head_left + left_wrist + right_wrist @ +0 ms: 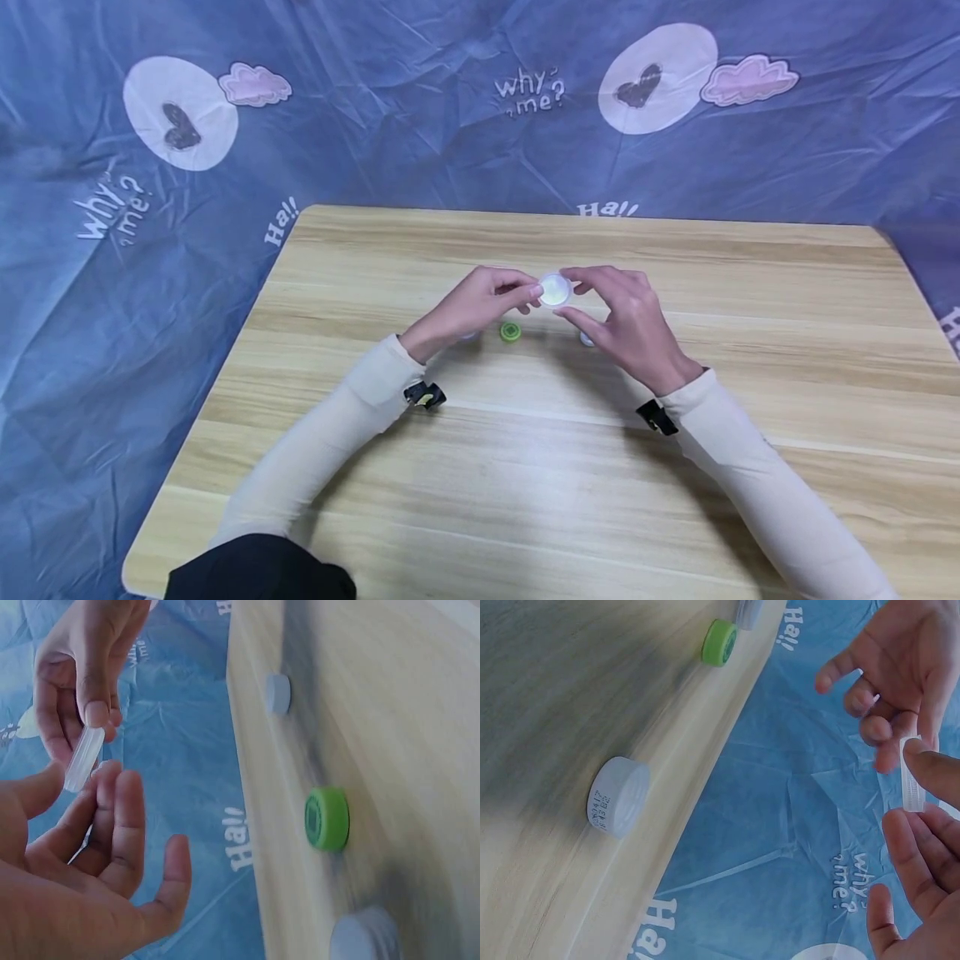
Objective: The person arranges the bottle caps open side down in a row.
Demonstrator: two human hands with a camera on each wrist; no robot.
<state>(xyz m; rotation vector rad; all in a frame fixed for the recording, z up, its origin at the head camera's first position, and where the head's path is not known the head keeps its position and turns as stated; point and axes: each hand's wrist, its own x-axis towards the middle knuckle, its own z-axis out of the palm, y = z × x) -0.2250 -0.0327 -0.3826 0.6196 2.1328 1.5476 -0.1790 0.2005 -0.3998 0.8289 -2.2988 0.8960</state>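
A translucent white bottle cap (555, 290), its side ribbed in the right wrist view, is held above the table between both hands. My left hand (480, 302) pinches its left edge, thumb on the near face. The right hand (630, 321) holds it at the rim, index finger above and thumb below. Under the hands a green bottle cap (510, 332) lies on the table. To its right sits a white cap (619, 796) with printed characters on its side, partly hidden by the right hand in the head view. A pale cap (366, 935) lies to the left, mostly covered by the left wrist in the head view.
The light wooden table (480, 500) runs beneath both arms. Behind and left of it hangs a blue printed cloth (420, 100). A black rounded shape (258, 571) juts in at the bottom left. Dark camera mounts (425, 395) sit on both wrists.
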